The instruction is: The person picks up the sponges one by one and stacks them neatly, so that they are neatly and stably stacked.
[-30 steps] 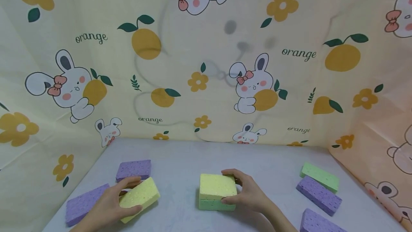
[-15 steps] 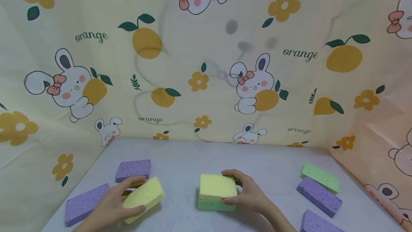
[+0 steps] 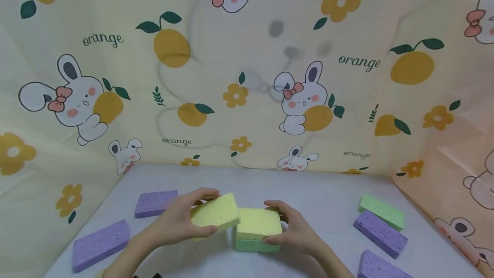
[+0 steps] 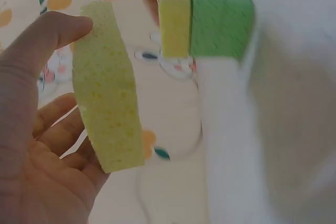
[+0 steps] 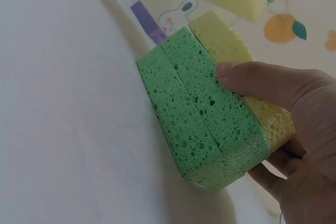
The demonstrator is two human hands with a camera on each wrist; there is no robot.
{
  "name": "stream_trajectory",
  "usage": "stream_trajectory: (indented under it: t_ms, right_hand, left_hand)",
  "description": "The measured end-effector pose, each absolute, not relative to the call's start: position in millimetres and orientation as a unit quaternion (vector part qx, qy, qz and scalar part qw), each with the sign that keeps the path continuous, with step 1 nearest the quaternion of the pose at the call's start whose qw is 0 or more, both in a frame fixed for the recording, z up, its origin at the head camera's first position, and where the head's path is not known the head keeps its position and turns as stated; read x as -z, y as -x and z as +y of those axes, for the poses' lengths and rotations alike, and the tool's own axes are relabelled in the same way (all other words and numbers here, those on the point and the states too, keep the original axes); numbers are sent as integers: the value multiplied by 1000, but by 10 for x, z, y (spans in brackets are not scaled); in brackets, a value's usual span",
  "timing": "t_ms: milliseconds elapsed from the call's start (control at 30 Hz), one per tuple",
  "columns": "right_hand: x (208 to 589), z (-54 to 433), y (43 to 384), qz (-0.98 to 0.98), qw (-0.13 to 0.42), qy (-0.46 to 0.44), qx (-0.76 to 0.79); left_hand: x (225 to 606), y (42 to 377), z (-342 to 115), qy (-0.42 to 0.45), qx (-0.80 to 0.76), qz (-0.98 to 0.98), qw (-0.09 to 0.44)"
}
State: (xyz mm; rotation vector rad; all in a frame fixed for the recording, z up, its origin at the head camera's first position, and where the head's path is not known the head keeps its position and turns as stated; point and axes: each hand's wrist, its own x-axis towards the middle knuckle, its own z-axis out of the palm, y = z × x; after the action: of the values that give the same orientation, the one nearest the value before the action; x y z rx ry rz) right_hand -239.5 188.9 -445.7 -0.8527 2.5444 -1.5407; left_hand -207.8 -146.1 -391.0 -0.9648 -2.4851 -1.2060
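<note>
My left hand (image 3: 175,220) pinches a yellow sponge (image 3: 215,213) between thumb and fingers and holds it raised and tilted. In the left wrist view this sponge (image 4: 107,87) is apart from the stack to its right. The stack has a yellow sponge (image 3: 258,222) on top of green sponge (image 3: 252,246); in the right wrist view two green layers (image 5: 215,108) show beneath the yellow one. My right hand (image 3: 293,231) grips the stack from its right side, with the thumb on the near face and the fingers behind, partly hidden.
Two purple sponges (image 3: 101,246) (image 3: 156,203) lie on the left of the white table (image 3: 216,179). On the right, a green sponge (image 3: 382,211) lies against a purple sponge (image 3: 380,233), and another purple one (image 3: 380,266) is cut off below. A printed cloth (image 3: 247,119) encloses the table.
My left hand has lifted the yellow sponge and carried it right, up beside the stack. The right hand has kept its grip, and the stack has stayed in place.
</note>
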Motion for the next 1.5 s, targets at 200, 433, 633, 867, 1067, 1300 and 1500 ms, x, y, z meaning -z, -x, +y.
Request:
stream_trajectory:
  t_ms: [200,433,633,867,1067,1300,1500]
  right_hand:
    - [4464,1862,2400,814,30,270,513]
    - [4505,1822,2430,811,37,259,523]
    - [4495,1804,2427,788,51,253,559]
    - [4489,1816,2416,791,58,246,557]
    - [4483,1815,2415,789,65,249,557]
    - [4480,1830,2415,793,63,243,555]
    - [4480,1853,2406,796,62,239,552]
  left_hand:
    - [3849,2256,-1039,375,416,-826,70]
    - [3872,2377,-743,389,409,-824,40]
    - [3888,2430,-633,392,409,-823,31]
    - [3958,2457,-585,370,407,-835,12]
    - [4046,2422,-633,351,428,-833,22]
    - [4244,2356,-721,306,507,-806,-1]
    - [4336,2346,-705,288,552,-783,-6]
